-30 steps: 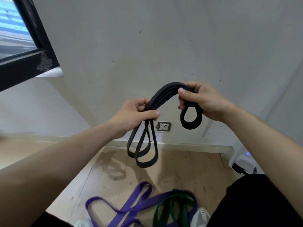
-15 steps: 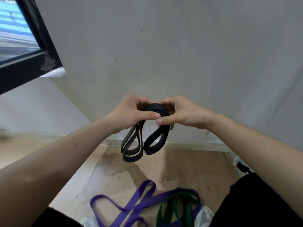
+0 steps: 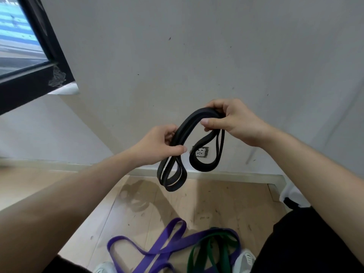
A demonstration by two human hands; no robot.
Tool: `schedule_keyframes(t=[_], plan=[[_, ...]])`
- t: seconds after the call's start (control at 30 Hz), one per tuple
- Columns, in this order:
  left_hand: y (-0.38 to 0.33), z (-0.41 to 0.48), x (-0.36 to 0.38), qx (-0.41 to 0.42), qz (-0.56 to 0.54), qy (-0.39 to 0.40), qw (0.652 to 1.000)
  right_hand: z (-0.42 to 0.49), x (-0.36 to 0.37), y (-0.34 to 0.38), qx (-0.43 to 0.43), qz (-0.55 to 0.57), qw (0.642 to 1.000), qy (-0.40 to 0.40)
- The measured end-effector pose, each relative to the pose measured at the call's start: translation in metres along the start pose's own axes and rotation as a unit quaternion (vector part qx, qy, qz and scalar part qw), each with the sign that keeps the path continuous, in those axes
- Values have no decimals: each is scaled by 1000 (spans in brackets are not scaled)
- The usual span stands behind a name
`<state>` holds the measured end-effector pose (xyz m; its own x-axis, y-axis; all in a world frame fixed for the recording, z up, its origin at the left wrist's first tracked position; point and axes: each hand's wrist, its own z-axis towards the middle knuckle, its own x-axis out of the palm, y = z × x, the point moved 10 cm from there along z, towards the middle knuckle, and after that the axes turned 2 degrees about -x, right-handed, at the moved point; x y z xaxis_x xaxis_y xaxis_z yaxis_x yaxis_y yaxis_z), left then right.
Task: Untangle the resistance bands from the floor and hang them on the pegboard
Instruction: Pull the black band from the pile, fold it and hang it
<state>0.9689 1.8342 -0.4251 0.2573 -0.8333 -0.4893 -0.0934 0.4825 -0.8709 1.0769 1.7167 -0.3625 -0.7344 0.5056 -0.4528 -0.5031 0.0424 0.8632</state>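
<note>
left hand [image 3: 157, 144] | right hand [image 3: 234, 121] | now apart | black band [image 3: 188, 123] arches between

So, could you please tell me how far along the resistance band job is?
Done: the black band is off the floor, separate from the rest. In hand: the left hand and right hand both grip it, folded, loops hanging below. Left: the purple band and green band lie overlapped on the floor; no pegboard is in view.

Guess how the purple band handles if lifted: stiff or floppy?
Probably floppy: the purple band lies in loose curves on the floor. Likely drags the green band along, since they overlap. Probably light: thin flat strip.
</note>
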Motion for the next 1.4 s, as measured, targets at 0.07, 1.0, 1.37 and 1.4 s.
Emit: schedule_keyframes(t=[0.07,1.0,1.37,1.4], plan=[[2,1,-6,-13,-22,-12,1000,-1,-6,-10,10,17,1000,-14],[-163,24,-144,103,-85,-195,972,41,-64,137,-119,-75,986,-95],[-262,26,-238,176,-274,-303,896,87,-119,281,-249,-96,938,-222],[-267,27,-247,180,-282,-314,889,92,-119,294,-262,-97,934,-224]])
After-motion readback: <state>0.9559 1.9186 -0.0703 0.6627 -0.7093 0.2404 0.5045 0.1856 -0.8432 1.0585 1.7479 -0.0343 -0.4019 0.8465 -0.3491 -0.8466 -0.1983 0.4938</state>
